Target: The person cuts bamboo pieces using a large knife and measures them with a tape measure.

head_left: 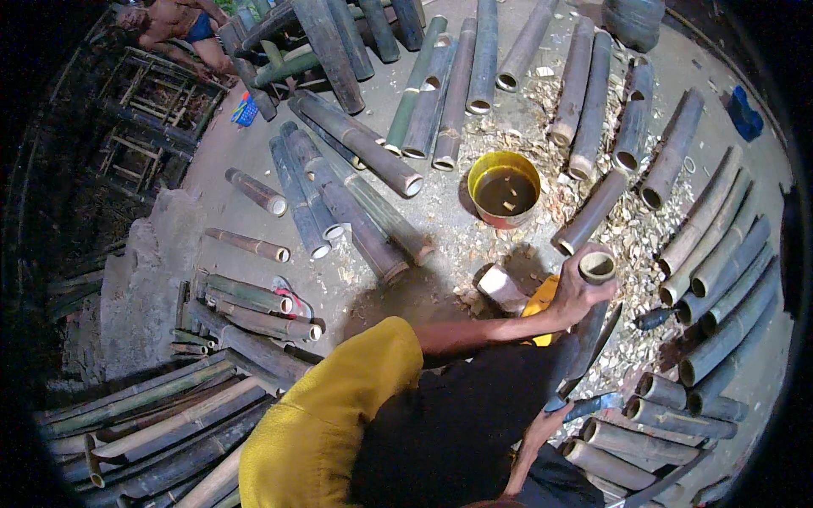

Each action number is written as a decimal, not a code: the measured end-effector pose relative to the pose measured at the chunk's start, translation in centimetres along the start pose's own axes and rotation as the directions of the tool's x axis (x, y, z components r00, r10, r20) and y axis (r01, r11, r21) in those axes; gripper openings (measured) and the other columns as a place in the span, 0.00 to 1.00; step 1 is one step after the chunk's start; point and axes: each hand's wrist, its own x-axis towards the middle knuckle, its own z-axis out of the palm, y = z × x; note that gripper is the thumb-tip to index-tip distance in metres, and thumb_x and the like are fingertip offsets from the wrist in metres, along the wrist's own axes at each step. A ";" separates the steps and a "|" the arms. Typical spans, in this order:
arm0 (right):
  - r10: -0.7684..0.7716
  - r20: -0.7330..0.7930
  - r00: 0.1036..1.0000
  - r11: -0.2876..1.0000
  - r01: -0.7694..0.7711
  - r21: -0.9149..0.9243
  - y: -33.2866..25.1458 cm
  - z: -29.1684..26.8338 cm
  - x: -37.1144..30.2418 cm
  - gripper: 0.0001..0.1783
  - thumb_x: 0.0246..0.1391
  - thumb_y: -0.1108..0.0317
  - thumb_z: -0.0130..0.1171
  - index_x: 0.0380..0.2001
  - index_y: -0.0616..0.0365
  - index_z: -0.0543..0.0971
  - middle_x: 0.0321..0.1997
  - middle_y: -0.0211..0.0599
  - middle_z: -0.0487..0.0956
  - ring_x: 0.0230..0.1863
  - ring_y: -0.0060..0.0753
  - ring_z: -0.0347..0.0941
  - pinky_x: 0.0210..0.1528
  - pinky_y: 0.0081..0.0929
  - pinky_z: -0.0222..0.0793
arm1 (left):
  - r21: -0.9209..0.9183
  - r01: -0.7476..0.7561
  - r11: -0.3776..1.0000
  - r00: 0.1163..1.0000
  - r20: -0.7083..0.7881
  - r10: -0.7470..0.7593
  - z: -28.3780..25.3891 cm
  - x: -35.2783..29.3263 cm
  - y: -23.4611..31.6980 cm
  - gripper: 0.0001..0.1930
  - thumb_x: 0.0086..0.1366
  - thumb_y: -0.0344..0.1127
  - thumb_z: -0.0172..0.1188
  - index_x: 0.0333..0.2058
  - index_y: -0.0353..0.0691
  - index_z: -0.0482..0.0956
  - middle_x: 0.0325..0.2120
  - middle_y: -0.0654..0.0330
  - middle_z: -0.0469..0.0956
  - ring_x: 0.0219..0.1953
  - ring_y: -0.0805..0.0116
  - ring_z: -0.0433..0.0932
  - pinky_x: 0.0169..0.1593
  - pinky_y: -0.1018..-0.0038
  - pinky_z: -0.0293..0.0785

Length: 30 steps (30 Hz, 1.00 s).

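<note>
One tube (596, 266) in work, held by the left hand (584, 296): fingers curled round the wall just below the open end, drawn in to its width. The tube is ahead and right, open end turned toward the camera, near a spread of chips (639, 254). The right hand (544, 423) is lower, at a blue handle (593, 406). Its fingers are partly hidden; cannot tell how far they close or what they hold. A dark blade (604, 339) shows beside the tube; whether it joins the handle is unclear.

Progress, judged: partway. Done: the chips lie thick, suggesting much cutting, and several loose tubes (360, 140) show pale ends. Left: the held tube, presumably unfinished; its lower part is not clearly visible. The pile (161, 423) at lower left may be stock or finished pieces; cannot tell which. The bucket (484, 165) ahead contains dark liquid (498, 193) and a few pale bits (509, 205); use unconfirmed.
</note>
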 end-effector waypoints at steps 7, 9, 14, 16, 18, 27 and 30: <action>0.187 0.107 0.977 0.974 -0.198 0.107 -4.3 -2.3 0.4 0.40 0.42 0.64 0.64 0.55 0.72 0.58 0.47 0.56 0.71 0.47 0.49 0.68 0.51 0.36 0.63 | 0.640 -0.263 0.722 0.955 0.277 0.102 -2.6 -0.4 -1.6 0.12 0.55 0.33 0.56 0.37 0.31 0.76 0.30 0.57 0.78 0.34 0.64 0.75 0.44 0.73 0.70; 0.133 -0.014 0.991 0.989 -0.132 0.061 -6.1 -3.6 0.0 0.31 0.42 0.64 0.64 0.49 0.63 0.64 0.31 0.47 0.75 0.30 0.41 0.73 0.35 0.36 0.69 | 0.676 -0.594 0.436 0.804 0.516 0.296 -3.5 0.2 -2.3 0.12 0.60 0.29 0.49 0.39 0.28 0.75 0.34 0.53 0.78 0.38 0.60 0.76 0.48 0.72 0.70; -0.097 -0.362 0.927 0.976 0.159 0.146 -8.7 -4.4 -0.7 0.25 0.42 0.71 0.65 0.43 0.63 0.65 0.26 0.42 0.76 0.25 0.31 0.75 0.27 0.26 0.70 | -0.001 -0.002 1.000 0.991 0.137 0.002 -2.5 0.4 -3.0 0.13 0.53 0.35 0.55 0.30 0.29 0.72 0.21 0.54 0.74 0.20 0.67 0.73 0.26 0.73 0.72; -0.145 -0.402 0.904 0.956 0.233 0.178 -8.7 -3.8 0.0 0.26 0.42 0.72 0.65 0.43 0.63 0.63 0.26 0.45 0.77 0.26 0.40 0.77 0.28 0.31 0.72 | 0.167 -0.245 0.955 0.961 0.171 0.217 -1.2 0.2 -2.5 0.13 0.50 0.36 0.55 0.30 0.29 0.71 0.20 0.54 0.74 0.20 0.67 0.73 0.27 0.72 0.72; 0.095 -0.110 0.989 0.993 -0.087 0.079 -8.4 -3.2 1.1 0.25 0.42 0.71 0.63 0.41 0.63 0.62 0.26 0.53 0.76 0.29 0.54 0.76 0.30 0.39 0.71 | 0.102 -0.148 0.984 0.985 0.108 0.137 -0.3 -0.1 -1.8 0.14 0.50 0.36 0.56 0.30 0.29 0.71 0.20 0.55 0.74 0.21 0.66 0.74 0.28 0.72 0.72; -0.053 -0.264 0.963 0.960 0.122 0.253 -7.8 -3.6 -0.5 0.25 0.41 0.73 0.63 0.42 0.63 0.63 0.29 0.51 0.76 0.30 0.50 0.76 0.31 0.38 0.71 | 0.073 -0.003 0.997 1.000 0.027 0.001 0.6 -0.4 -0.6 0.13 0.48 0.36 0.57 0.29 0.31 0.71 0.19 0.53 0.74 0.22 0.65 0.74 0.30 0.72 0.72; -0.113 -0.281 0.953 0.966 0.172 0.194 -7.7 -3.0 0.6 0.24 0.42 0.72 0.63 0.40 0.64 0.63 0.28 0.54 0.75 0.31 0.54 0.76 0.31 0.40 0.71 | 0.084 0.007 0.996 1.000 0.022 -0.009 0.7 -0.5 -0.5 0.14 0.49 0.36 0.57 0.29 0.31 0.71 0.19 0.54 0.74 0.22 0.65 0.74 0.30 0.72 0.72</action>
